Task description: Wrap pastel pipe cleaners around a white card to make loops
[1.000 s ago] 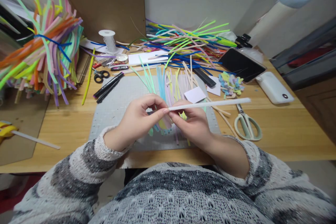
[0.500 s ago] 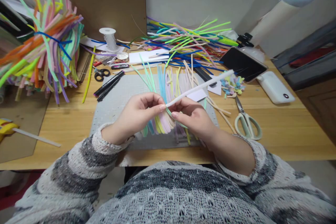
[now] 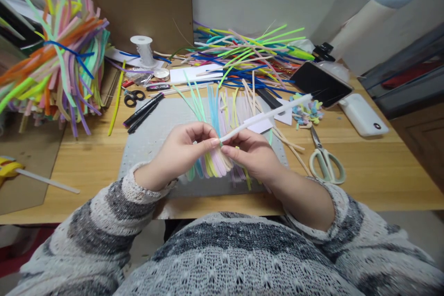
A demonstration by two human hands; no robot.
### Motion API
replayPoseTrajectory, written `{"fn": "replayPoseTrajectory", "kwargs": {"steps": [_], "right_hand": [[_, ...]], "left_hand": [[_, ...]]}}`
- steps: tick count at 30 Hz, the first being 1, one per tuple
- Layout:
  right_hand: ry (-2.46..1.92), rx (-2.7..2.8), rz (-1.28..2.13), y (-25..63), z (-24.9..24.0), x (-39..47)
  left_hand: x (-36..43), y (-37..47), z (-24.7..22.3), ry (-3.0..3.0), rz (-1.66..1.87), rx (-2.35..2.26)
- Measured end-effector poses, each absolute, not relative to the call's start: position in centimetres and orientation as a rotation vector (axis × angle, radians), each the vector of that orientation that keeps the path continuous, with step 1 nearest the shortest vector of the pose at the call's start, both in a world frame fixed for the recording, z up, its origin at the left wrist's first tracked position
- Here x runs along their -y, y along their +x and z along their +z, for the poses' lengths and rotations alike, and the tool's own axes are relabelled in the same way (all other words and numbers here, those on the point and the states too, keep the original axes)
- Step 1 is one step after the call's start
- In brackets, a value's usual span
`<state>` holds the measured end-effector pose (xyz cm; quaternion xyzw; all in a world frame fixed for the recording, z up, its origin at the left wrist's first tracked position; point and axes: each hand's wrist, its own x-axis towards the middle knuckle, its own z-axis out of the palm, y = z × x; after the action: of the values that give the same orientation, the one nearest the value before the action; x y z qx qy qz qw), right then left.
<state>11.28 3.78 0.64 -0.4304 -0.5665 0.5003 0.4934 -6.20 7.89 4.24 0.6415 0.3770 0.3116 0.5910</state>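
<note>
Between the thumb and fingertips of my left hand (image 3: 187,150) is the lower end of a white pipe cleaner (image 3: 274,113), which slants up to the right over the table. A small piece of green pipe cleaner (image 3: 221,144) shows at that end, between my two thumbs. My right hand (image 3: 255,153) is closed in a pinch against the green piece, its fingertips partly hidden behind the thumb. Under both hands, a row of bent pastel pipe cleaners (image 3: 217,164) lies on the grey cutting mat (image 3: 145,157).
Green-handled scissors (image 3: 326,164) lie right of the mat, beside short pastel pieces (image 3: 308,112). Black markers (image 3: 144,113) and small black scissors (image 3: 134,97) are at the left. Behind are a loose pipe cleaner pile (image 3: 249,53), a spool (image 3: 144,51) and a phone (image 3: 322,84). A tied bundle (image 3: 58,55) stands far left.
The green strand that stuck out across my right palm no longer shows; only a bit at the white pipe cleaner's end is visible. My right thumb has shifted slightly up and left.
</note>
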Motion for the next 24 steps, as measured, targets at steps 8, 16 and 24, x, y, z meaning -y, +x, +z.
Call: {"fn": "replayPoseTrajectory", "kwargs": {"steps": [8, 16, 24], "right_hand": [[-1.079, 1.422, 1.065, 11.0, 1.1, -3.6], [-1.082, 1.505, 0.997, 11.1, 0.9, -3.6], [-0.990, 1.914, 0.622, 11.9, 1.8, -3.8]], "left_hand": [[-7.8, -6.1, 4.2, 1.585, 0.748, -0.927], [-7.8, -6.2, 4.1, 1.569, 0.721, -0.887], [-7.5, -6.5, 5.0, 1.697, 0.652, -0.801]]}}
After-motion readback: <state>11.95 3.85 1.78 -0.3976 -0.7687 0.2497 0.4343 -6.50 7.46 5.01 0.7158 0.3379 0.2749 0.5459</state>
